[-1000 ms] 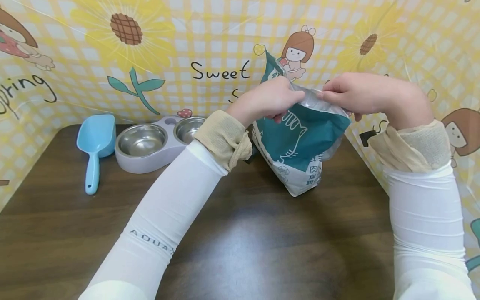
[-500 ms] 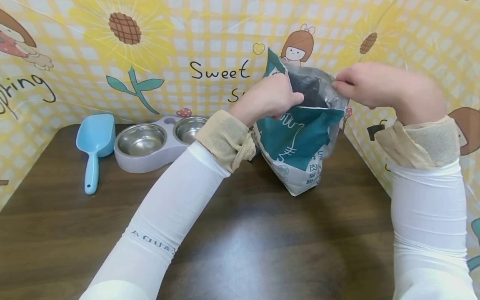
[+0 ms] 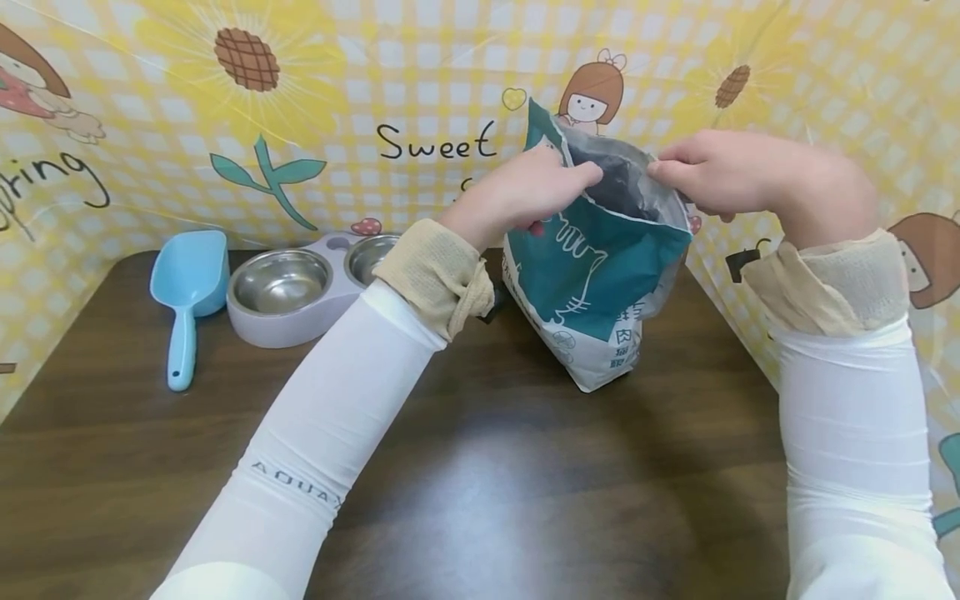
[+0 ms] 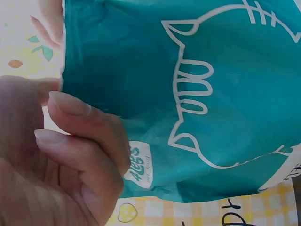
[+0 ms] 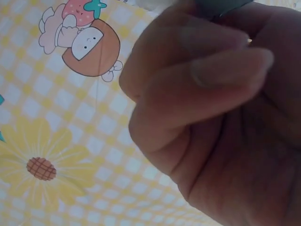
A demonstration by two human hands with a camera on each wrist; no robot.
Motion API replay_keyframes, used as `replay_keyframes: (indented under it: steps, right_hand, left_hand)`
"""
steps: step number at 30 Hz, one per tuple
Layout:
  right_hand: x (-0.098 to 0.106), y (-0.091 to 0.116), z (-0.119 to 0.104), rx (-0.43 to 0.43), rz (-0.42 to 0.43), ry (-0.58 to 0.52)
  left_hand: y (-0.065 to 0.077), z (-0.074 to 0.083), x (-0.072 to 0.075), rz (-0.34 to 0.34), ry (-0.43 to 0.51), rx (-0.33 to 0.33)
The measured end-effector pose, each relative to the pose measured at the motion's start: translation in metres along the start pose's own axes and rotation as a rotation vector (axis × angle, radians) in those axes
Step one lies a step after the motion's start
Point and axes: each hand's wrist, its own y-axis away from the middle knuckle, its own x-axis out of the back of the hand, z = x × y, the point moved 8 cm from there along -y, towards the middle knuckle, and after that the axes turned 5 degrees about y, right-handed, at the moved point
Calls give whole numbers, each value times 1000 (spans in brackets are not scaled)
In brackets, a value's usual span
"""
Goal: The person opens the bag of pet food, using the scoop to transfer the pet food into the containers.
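Observation:
A teal and white pet food bag [image 3: 577,267] with a cat outline stands on the table, its top spread and the silver lining showing. My left hand [image 3: 528,187] grips the near left part of the rim, thumb over the edge. In the left wrist view, the curled fingers of that hand [image 4: 84,141] lie against the bag's teal front [image 4: 141,70]. My right hand [image 3: 738,175] pinches the far right part of the rim between thumb and fingers. The right wrist view has the same hand [image 5: 202,103] with fingers curled in. What lies deep inside the bag is hidden.
A blue scoop [image 3: 187,292] lies at the table's left. Beside it is a lilac double feeder [image 3: 277,329] with two steel bowls; my left arm overlaps its right end. A yellow checked cloth [image 3: 420,67] backs the brown table [image 3: 480,483].
The bag's mouth has gone from nearly closed to spread apart. My right hand shifted right and up with the far rim, then slightly back left. The left hand moved a little left.

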Motion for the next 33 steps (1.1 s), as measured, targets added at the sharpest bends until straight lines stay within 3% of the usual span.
replay_keyframes:
  steps: [5,11,25,33]
  right_hand:
    - [0,-9,1,-15,-56,-67]
    - [7,-22,-4,45,9,-56]
    - [18,-33,-5,99,144,98]
    - [19,-31,-1,81,180,136]
  left_hand:
    - [-13,-5,8,91,99,-25]
    - [-26,-9,19,195,121,-53]
    - [-27,-9,24,279,40,-68]
    - [-24,-14,25,261,41,-54]
